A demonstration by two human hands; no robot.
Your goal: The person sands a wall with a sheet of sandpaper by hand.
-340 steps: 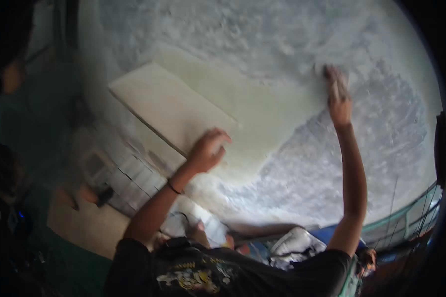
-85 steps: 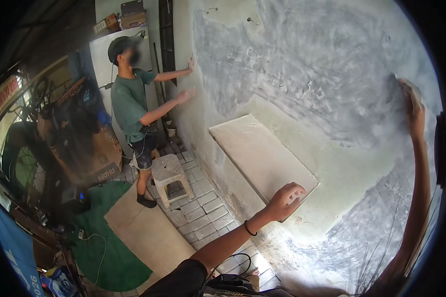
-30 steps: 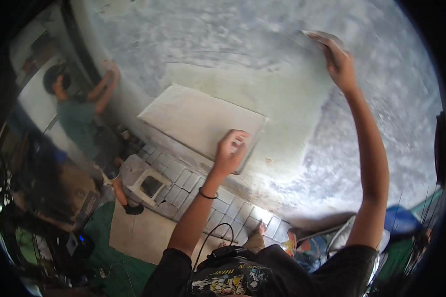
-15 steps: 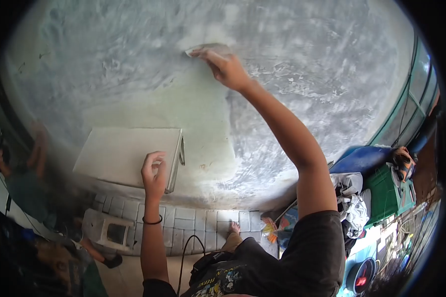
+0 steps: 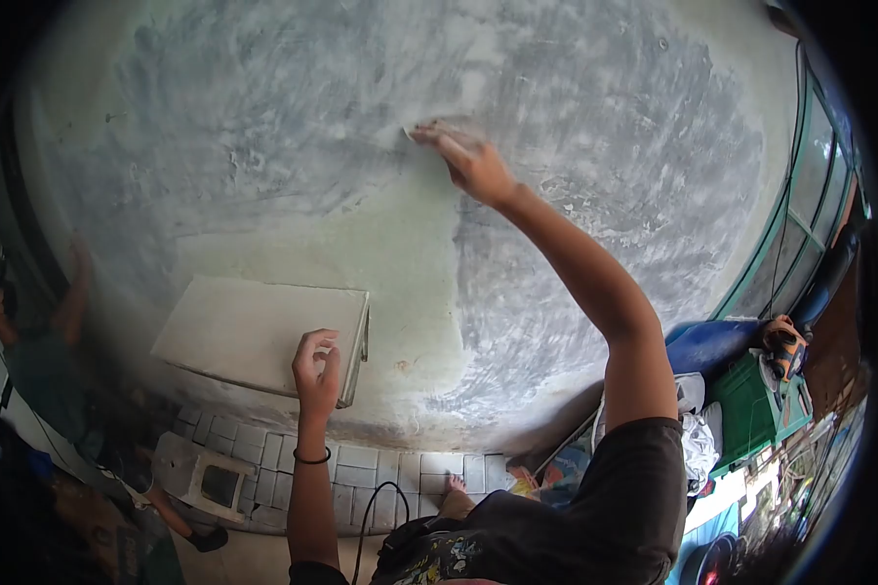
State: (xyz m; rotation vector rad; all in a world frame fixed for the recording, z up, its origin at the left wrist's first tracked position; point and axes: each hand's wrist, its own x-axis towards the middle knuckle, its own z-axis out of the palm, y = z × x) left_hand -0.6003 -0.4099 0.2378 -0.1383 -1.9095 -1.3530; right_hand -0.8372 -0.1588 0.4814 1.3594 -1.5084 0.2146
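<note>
Against the grey patched wall (image 5: 595,117) my right hand (image 5: 466,161) is raised, its fingers pressed together on a thin pale-edged piece (image 5: 407,135) that lies flat to the surface; most of it is hidden by the fingers. My left hand (image 5: 317,370) hangs with curled, parted fingers in front of the white board-like ledge (image 5: 254,322) that juts from the wall, near its right end. Nothing shows between those fingers. A dark band circles the left wrist. Pale green wall shows between the ledge and the grey patches.
At the left a person in a green shirt (image 5: 39,380) has a hand by the wall. A plastic stool (image 5: 180,473) stands on the grey pavers (image 5: 356,475). To the right are a green crate (image 5: 751,405), a blue container (image 5: 707,346) and crumpled bags.
Since one second ago, the view has swung right and my right hand has moved left along the wall. The crate at the right has come into view. My left hand stays before the ledge.
</note>
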